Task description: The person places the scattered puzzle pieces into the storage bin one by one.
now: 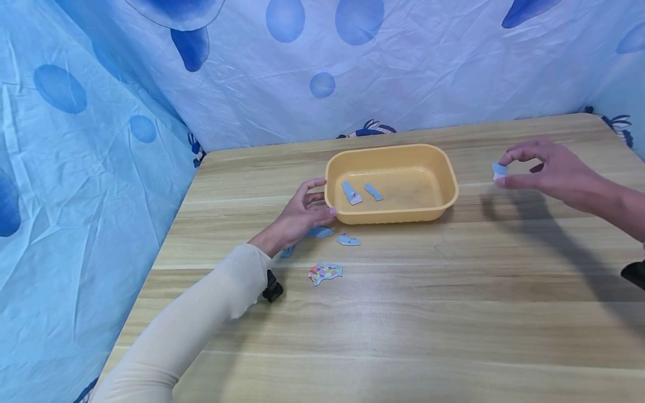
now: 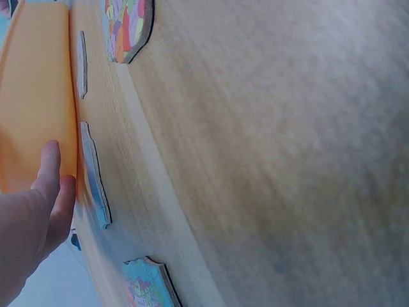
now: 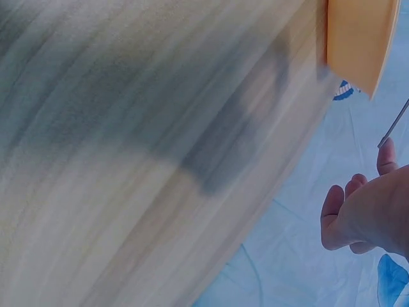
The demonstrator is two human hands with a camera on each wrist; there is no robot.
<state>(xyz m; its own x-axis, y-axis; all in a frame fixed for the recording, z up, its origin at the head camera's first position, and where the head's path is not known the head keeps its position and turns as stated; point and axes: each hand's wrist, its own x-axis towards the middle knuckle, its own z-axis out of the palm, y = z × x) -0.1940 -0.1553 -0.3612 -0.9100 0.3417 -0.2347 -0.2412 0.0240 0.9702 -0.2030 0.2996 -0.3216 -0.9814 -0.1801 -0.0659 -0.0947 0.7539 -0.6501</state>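
Observation:
My left hand rests against the left end of a yellow plastic tub, its thumb at the front corner and its fingers along the side wall. The left wrist view shows those fingers fairly straight on the tub's outer wall. To the tub's right, my right hand pinches a small light-blue and white puzzle piece between thumb and index finger, raised above the table. In the right wrist view this piece appears edge-on. Inside the tub lie a larger blue puzzle piece and a narrow one.
In front of the tub lie a blue piece, a small piece and a multicoloured piece. Another piece is partly hidden by the left wrist. Blue patterned sheeting hangs behind the wooden table.

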